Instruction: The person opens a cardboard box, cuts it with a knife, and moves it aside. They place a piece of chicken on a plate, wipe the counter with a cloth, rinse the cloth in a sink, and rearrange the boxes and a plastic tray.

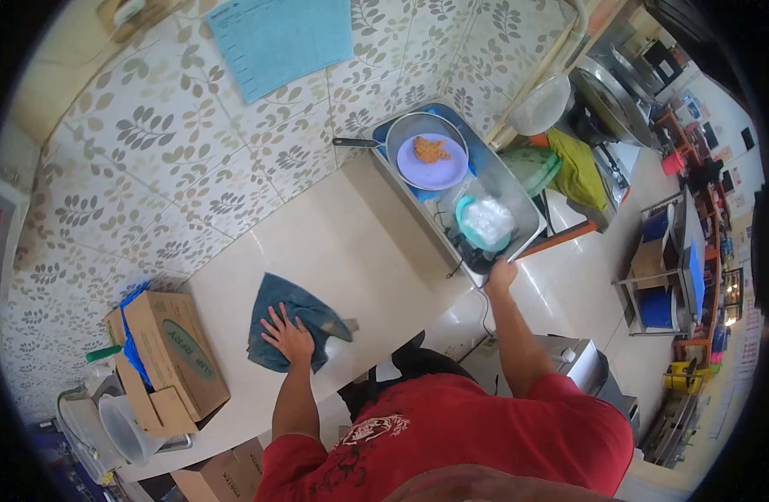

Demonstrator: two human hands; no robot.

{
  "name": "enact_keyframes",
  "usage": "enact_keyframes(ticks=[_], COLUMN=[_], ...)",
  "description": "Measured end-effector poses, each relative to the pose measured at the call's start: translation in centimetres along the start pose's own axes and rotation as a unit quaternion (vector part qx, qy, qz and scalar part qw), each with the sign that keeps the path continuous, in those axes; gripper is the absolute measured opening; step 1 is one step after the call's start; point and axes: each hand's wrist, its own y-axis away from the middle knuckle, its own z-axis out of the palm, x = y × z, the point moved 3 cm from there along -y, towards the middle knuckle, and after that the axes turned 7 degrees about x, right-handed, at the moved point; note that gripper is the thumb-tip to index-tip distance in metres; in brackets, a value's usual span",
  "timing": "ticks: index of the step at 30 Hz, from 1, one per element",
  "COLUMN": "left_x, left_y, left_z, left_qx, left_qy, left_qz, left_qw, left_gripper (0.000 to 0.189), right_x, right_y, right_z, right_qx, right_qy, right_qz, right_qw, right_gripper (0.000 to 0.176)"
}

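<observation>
My left hand (291, 337) lies flat with spread fingers on a dark teal cloth (275, 299), pressed against the pale countertop (342, 243). Around the near corner of a rectangular metal tray (526, 219) my right hand (501, 274) is closed. Inside the tray sits a strainer or pan with a black handle (357, 143). On it rests a lilac plate (439, 174) bearing a piece of orange-brown food (430, 150). Nearer my right hand is a turquoise bowl (465, 219) with a clear plastic bag (490, 219) on top. Dark items beside the bowl are hard to make out.
An open cardboard box (179, 351) and a whitish plastic container (125, 427) stand at the left end. Leaf-patterned tiles with a blue paper (284, 42) line the wall. Beyond the tray are a yellow-green cloth (578, 171) and a large pan (610, 96).
</observation>
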Motion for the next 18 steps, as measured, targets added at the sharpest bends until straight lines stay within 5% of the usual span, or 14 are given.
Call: enact_keyframes(ticks=[6,10,18], left_x=[4.2,9.7,31.3], left_y=[-5.4,-10.6,-24.2], left_z=[2.9,4.0,7.6], left_qx=[0.001,0.015,-0.030], left_qy=[-0.041,-0.029,0.011], left_qz=[-0.012,0.066,0.203], left_qw=[0.999,0.997,0.979], left_gripper=[0.060,0.060,0.061], right_x=[-1.7,-0.3,-2.7], right_y=[1.5,0.9,1.9], right_z=[1.0,-0.1,0.2], right_qx=[-0.041,-0.055,-0.073], right_qy=[-0.170,-0.105,-0.066], right_qz=[0.063,0.058,0.060], right_qw=[0.983,0.991,0.993], right_gripper=[0.013,0.013,0.022])
